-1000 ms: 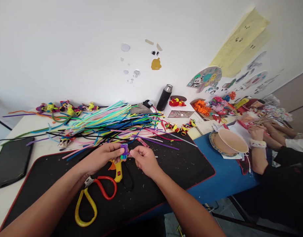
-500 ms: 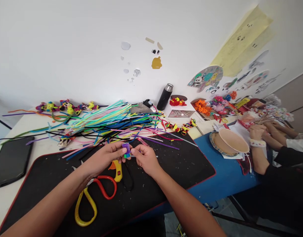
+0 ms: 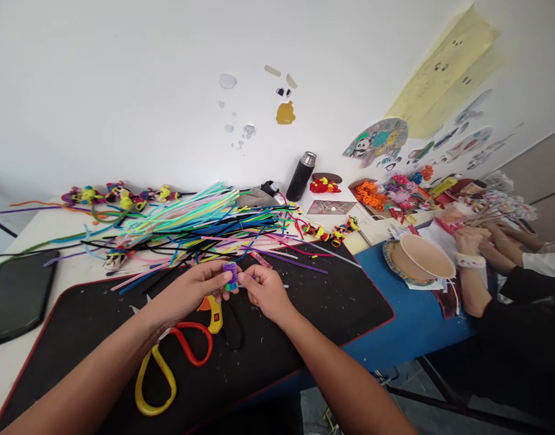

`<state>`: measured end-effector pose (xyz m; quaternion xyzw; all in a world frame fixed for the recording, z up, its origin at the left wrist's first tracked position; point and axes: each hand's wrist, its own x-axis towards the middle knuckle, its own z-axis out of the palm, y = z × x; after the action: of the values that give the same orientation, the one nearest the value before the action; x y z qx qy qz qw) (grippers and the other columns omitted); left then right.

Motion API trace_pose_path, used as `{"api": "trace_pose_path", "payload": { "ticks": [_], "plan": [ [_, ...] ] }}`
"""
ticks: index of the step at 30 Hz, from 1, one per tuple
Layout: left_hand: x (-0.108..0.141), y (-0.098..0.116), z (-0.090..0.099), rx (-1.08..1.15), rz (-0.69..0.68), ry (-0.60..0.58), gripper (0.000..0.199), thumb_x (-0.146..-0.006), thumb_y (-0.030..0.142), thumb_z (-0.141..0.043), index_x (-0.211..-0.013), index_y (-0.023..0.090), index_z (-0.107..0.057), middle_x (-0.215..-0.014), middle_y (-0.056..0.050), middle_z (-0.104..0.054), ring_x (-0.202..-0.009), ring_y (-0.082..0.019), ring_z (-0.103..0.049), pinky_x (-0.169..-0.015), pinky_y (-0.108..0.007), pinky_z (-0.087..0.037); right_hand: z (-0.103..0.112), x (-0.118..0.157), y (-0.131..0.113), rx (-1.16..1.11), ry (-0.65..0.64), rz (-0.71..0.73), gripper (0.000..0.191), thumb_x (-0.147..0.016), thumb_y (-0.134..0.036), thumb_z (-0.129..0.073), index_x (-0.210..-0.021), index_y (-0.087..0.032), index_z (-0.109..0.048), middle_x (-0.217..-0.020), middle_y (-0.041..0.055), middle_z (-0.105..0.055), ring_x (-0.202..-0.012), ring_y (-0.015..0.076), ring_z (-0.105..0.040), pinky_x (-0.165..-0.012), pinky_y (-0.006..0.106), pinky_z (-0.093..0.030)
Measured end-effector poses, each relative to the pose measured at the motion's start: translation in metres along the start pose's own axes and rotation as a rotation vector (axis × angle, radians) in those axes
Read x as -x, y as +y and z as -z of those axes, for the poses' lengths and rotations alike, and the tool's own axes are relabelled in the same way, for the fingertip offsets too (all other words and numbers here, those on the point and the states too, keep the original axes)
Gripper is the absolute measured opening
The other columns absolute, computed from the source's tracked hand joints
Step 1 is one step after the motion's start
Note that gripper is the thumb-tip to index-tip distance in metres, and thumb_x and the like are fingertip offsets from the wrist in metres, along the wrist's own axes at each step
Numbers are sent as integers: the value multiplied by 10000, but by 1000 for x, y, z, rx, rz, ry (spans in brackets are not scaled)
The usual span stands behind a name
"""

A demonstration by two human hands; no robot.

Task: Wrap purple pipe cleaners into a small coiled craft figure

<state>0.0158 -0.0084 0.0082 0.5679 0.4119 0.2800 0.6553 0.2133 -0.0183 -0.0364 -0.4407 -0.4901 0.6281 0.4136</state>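
Over the black mat, my left hand (image 3: pixel 200 285) pinches a small purple, blue and green piece made of pipe cleaners (image 3: pixel 230 273) between thumb and fingers. My right hand (image 3: pixel 264 290) is closed at the right side of this piece, its thumb and forefinger meeting the edge. Exactly what the right fingertips grip is hidden. Below my hands lies a yellow and orange glue gun (image 3: pixel 215 314) with a black cord. Scissors (image 3: pixel 186 344) with one red and one yellow handle lie by my left forearm, their blades partly covered by it.
Loose pipe cleaners (image 3: pixel 191 220) are heaped along the back. A black tablet (image 3: pixel 21 296) lies at left. A black thermos (image 3: pixel 301 176) stands beside a white box (image 3: pixel 331 202). At right are a beige bowl (image 3: pixel 426 257) and another person's arms (image 3: pixel 471 272).
Both hands stay nearly in place. The small piece has turned slightly between my fingers, and the whole view has shifted a little.
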Motion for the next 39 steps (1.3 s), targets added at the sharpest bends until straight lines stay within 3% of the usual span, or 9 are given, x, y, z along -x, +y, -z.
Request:
{"api": "trace_pose_path", "payload": {
  "ticks": [9,16,22,33,39],
  "plan": [
    [0,-5,2,24,13,-1,497,-896,607,-713,-1094,151,-726,-826,-58,-722,-731,-189,-649,-661,-294,-508,-2,-1,1,-27,-25,-10,471,-824,-640,-761,-751,-212,-579,-413,-110,-452,-338,70,-326,-369,224,-218],
    [1,-2,0,84,35,-7,530,-886,599,-735,-1166,150,-700,-821,-43,-717,-604,-149,-623,-534,-258,-461,0,2,-2,-55,-84,-48,491,-830,-667,-751,-777,-214,-572,-421,-107,-486,-340,70,-343,-370,216,-235],
    [2,2,-2,107,25,-20,483,-869,610,-760,-999,146,-724,-785,-44,-709,-572,-136,-622,-497,-238,-439,1,2,-1,-92,-136,-56,478,-848,-647,-748,-801,-208,-564,-492,-83,-563,-355,59,-375,-375,208,-247],
    [3,-6,-3,335,102,-1,724,-851,552,-817,-1424,148,-635,-760,-51,-722,-564,-150,-618,-508,-250,-437,-2,1,-8,-272,-186,-104,440,-804,-536,-841,-975,-183,-641,-607,-52,-642,-393,56,-391,-375,211,-223],
    [-2,-7,-3,262,142,61,821,-780,624,-843,-1408,158,-593,-779,-48,-729,-573,-178,-659,-519,-269,-490,-3,0,-4,-309,-104,-113,408,-779,-488,-860,-939,-186,-638,-458,-122,-498,-343,49,-288,-376,219,-180]
  ]
}}
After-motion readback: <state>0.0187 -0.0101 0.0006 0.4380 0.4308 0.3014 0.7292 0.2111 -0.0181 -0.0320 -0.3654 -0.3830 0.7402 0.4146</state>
